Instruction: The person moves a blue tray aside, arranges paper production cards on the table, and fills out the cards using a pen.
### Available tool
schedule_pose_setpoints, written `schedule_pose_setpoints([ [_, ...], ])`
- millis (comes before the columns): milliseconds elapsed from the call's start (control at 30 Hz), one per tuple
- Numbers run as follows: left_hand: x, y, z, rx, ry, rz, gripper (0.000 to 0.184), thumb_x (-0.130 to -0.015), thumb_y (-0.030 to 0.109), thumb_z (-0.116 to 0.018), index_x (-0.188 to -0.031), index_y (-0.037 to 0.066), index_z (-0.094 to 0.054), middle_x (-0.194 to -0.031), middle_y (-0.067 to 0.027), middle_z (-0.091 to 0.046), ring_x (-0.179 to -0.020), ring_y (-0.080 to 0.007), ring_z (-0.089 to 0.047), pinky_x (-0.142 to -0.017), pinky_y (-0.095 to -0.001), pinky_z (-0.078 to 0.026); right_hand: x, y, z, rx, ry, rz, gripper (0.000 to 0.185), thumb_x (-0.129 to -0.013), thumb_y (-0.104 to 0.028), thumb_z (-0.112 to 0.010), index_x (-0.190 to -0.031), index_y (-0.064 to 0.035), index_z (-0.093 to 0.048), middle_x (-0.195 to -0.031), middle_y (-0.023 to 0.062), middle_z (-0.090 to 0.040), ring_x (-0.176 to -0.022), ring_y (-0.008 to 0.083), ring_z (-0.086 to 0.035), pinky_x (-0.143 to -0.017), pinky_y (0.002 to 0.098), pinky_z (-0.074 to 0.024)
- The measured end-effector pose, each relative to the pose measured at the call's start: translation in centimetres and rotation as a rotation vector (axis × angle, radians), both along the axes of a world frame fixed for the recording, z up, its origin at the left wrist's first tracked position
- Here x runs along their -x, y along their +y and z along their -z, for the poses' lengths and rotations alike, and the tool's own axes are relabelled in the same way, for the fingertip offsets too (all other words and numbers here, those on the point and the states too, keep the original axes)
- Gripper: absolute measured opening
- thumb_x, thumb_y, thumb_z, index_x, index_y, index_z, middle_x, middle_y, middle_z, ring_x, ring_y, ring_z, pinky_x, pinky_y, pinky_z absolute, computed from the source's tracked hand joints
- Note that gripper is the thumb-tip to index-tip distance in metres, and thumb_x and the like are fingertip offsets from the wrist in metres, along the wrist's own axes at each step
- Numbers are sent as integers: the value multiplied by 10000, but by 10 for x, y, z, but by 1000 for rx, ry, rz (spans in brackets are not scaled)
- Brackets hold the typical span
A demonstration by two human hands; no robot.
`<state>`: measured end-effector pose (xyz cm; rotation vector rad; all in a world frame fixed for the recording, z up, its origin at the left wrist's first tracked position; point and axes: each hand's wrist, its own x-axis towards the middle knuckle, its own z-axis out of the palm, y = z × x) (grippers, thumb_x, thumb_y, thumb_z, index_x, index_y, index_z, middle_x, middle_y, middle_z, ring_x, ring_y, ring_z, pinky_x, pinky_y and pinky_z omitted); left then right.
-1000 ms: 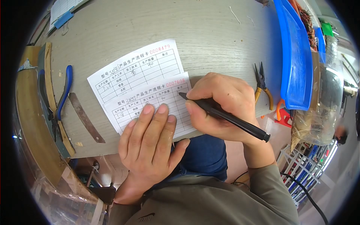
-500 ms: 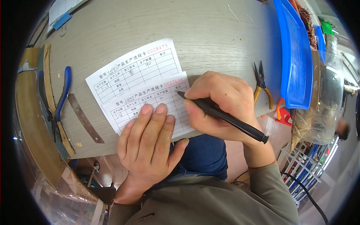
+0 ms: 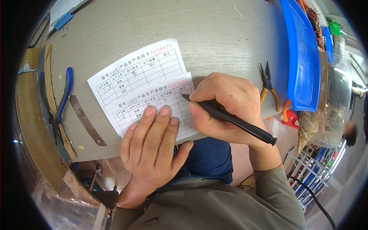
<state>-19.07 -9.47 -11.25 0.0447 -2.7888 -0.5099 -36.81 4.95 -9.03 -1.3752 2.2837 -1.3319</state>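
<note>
My right hand (image 3: 230,109) grips a black pen (image 3: 241,123), its tip touching the right-hand column of the lower printed card (image 3: 184,111). That card bears the red number 0007698 and overlaps the bottom of an upper card (image 3: 115,74) numbered 0008479. Handwriting shows on both cards. My left hand (image 3: 153,147) lies flat across the lower card's left part, fingers slightly spread and pointing up, holding nothing. Its fingers cover some of the table rows.
Pliers with orange handles (image 3: 270,90) lie right of my right hand, beside a blue tray (image 3: 303,57). At the left are blue-handled pliers (image 3: 66,94) and a thin metal strip (image 3: 87,120). A blue clip (image 3: 63,21) holds papers at the upper left.
The cards have shifted very slightly left in view. The pen's rear end dipped and rose a little as its tip made small movements in the same column. My left hand stays almost still.
</note>
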Motion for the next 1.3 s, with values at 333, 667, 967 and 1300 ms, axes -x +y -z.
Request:
schedule_pose_setpoints([
  [333,0,0,0,-6,0,2,505,-1003,471,-664,-1269,43,-688,-1368,-143,-701,-1316,-355,-633,-1061,-477,-452,0,1,-1,-7,18,17,187,-729,-13,-806,-870,-40,-685,-763,87,-691,-643,222,-688,-569,308,-521],
  [667,0,0,0,-4,-7,3,504,-1001,475,-665,-1264,46,-691,-1370,-140,-700,-1319,-349,-632,-1063,-476,-449,0,0,-2,-12,3,11,192,-729,-10,-810,-872,-40,-685,-768,85,-694,-645,223,-687,-567,308,-519],
  [967,0,-1,-1,3,-9,5,508,-1006,480,-659,-1261,42,-690,-1368,-143,-700,-1318,-353,-630,-1061,-478,-454,-4,-2,-1,20,-23,39,219,-735,19,-764,-863,-57,-603,-731,92,-605,-624,300,-621,-559,379,-497],
  [1300,0,-1,0,9,-1,6,510,-1016,486,-644,-1256,39,-691,-1360,-148,-704,-1309,-358,-635,-1056,-480,-459,0,0,-2,-11,6,8,175,-738,-17,-795,-857,-45,-670,-756,81,-676,-630,223,-666,-558,314,-503],
])
